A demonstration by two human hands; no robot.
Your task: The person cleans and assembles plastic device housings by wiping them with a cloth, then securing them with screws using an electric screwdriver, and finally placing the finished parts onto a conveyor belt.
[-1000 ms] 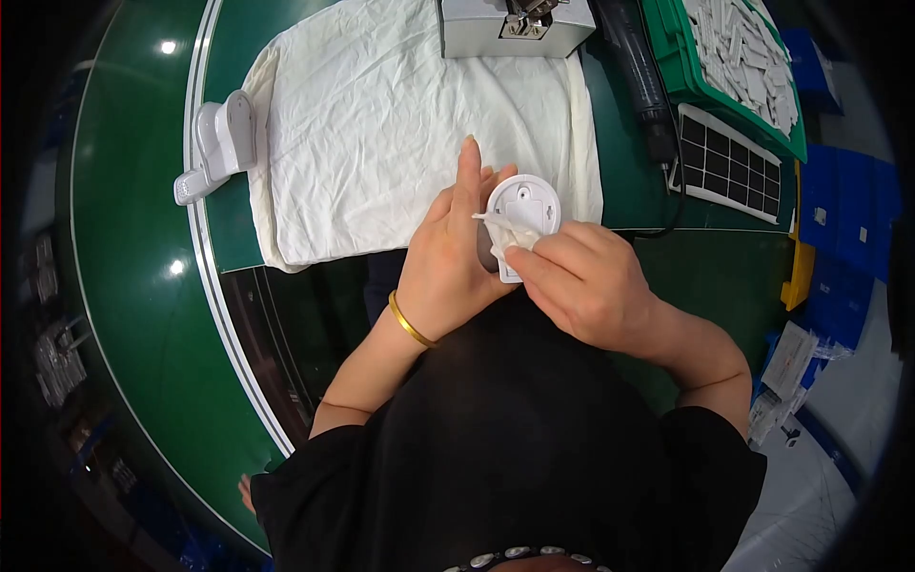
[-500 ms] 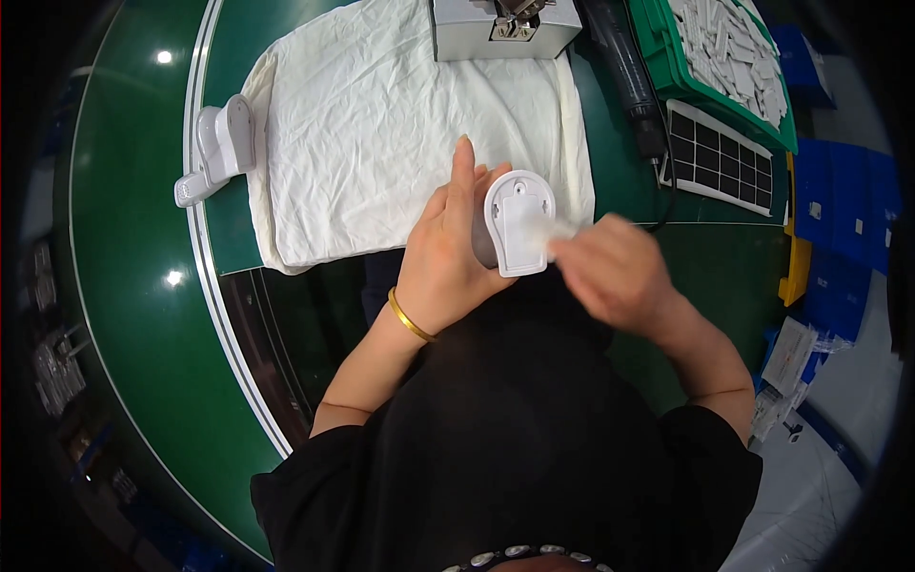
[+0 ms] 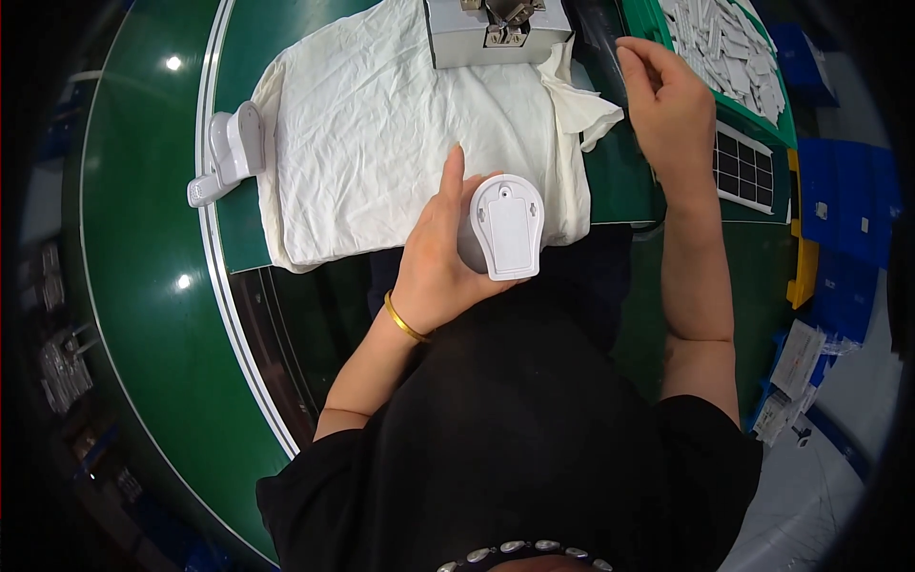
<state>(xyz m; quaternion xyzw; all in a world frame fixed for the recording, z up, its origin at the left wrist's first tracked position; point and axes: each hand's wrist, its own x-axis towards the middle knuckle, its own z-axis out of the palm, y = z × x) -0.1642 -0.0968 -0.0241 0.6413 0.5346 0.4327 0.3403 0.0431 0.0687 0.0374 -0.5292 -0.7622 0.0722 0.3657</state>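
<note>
Bench: your green work table curves away at 9 o'clock; open room there.
Cloth: crumpled white cloth lies at 12 o'clock.
Right hand: raised at 2 o'clock beside the green tray, fingers loosely curled, empty.
Left hand: cups the white plastic rounded housing, index finger straight.
Housing: flat back faces you, long axis 12 to 6.

White parts on a green bench

The plastic casing in the left hand was plain white, as were the creased cloth and the second casing at upper left. The bench was dark green with a pale stripe; the tray bright green; the bangle gold; the panel black, gridded white.
</note>
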